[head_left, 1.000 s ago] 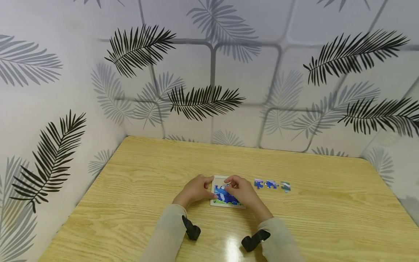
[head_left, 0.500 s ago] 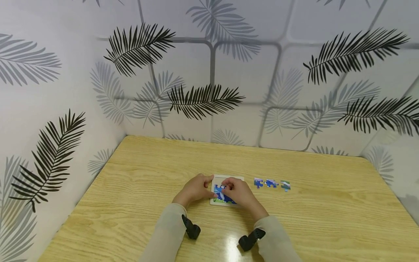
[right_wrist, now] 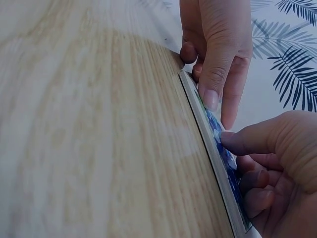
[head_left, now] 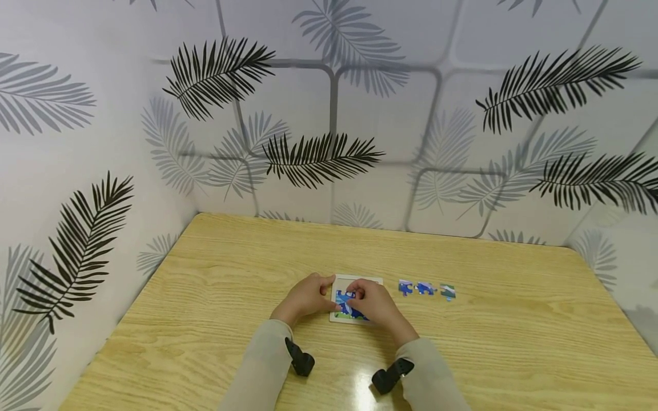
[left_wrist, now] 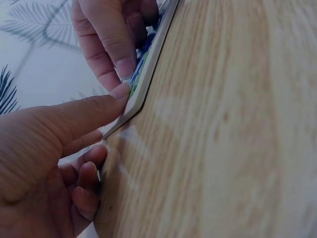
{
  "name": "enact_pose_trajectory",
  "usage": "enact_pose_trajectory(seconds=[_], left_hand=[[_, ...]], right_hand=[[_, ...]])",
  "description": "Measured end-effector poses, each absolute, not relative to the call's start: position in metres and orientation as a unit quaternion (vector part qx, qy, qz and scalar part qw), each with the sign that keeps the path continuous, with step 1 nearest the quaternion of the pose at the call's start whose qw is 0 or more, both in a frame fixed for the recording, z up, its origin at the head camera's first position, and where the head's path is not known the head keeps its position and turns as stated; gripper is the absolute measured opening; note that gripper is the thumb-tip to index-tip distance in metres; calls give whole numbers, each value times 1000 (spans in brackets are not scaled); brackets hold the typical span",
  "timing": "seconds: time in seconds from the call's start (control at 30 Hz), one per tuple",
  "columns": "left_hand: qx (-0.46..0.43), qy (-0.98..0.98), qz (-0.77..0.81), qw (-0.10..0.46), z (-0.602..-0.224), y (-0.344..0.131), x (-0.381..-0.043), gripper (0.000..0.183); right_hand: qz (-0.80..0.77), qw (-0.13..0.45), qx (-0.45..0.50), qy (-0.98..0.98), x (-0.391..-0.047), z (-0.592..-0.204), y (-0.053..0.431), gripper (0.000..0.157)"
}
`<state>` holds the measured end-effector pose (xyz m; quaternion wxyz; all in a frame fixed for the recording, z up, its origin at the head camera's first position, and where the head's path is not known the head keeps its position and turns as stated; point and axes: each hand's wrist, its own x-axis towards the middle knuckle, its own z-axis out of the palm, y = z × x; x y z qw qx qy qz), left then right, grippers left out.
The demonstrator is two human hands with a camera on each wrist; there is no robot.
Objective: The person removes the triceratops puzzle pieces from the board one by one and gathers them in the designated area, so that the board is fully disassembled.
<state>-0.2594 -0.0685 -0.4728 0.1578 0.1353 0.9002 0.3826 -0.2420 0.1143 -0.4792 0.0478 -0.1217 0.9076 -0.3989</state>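
Observation:
A jigsaw tray [head_left: 340, 278] with a pale frame lies flat on the table in the head view, partly filled with a blue and green picture. My left hand [head_left: 307, 295] holds its left side, thumb on the lower left part and index finger at the upper left corner. Over the picture, my right hand [head_left: 377, 302] has thumb and index finger around a small blue jigsaw piece [head_left: 352, 294], mostly hidden by the fingers. In the right wrist view the right thumb [right_wrist: 247, 139] touches the picture surface [right_wrist: 214, 124], other fingers curled.
Right of the tray lie three loose jigsaw pieces: one blue and purple [head_left: 405, 287], a mostly blue one [head_left: 425, 288], and a green and white one [head_left: 448, 291]. The wooden table [head_left: 247, 257] meets a leaf-patterned wall [head_left: 380, 120] behind.
My right hand has shifted left across the tray, mostly in the first half second, uncovering the tray's upper right corner. The left hand keeps its place; the loose pieces stay put.

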Motion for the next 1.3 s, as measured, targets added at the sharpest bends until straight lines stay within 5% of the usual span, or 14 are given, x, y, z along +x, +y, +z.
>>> enact_pose_trajectory(seconds=[1.3], left_hand=[[121,896,396,159,-472,-69,-258,79]], right_hand=[[-549,13,5,835,-242,-477,134,4]])
